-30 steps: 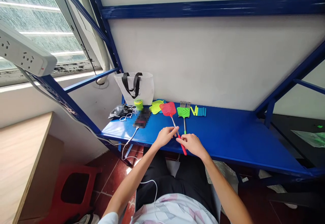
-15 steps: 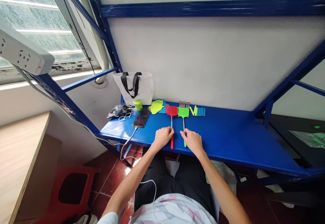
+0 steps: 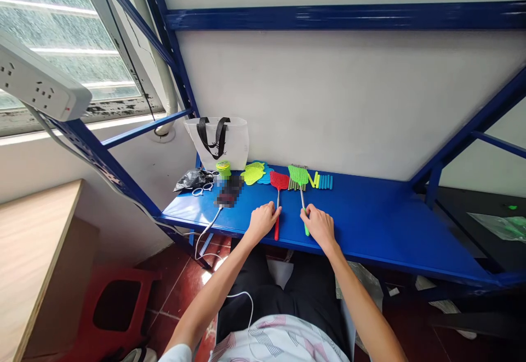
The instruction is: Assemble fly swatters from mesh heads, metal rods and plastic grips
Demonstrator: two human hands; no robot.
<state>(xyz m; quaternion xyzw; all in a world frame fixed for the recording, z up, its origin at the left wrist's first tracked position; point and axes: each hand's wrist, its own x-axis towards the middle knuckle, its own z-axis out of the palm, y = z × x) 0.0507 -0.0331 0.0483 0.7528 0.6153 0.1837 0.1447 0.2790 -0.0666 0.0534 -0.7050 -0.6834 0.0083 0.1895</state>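
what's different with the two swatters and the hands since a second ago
The right hand has moved from the red swatter to grip the green swatter, which now leans left. The red swatter has swung rightward from a leftward slant to nearly straight. The left hand stays on the red swatter; the white bag hasn't moved.

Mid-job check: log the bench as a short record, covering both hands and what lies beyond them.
Left hand: on red swatter, at its shaft
Right hand: holding green swatter near its handle
Behind green swatter: metal rods, partly hidden
Right of rods: yellow sticks, then blue sticks
Left end: white bag, lime tub
Bench: blue
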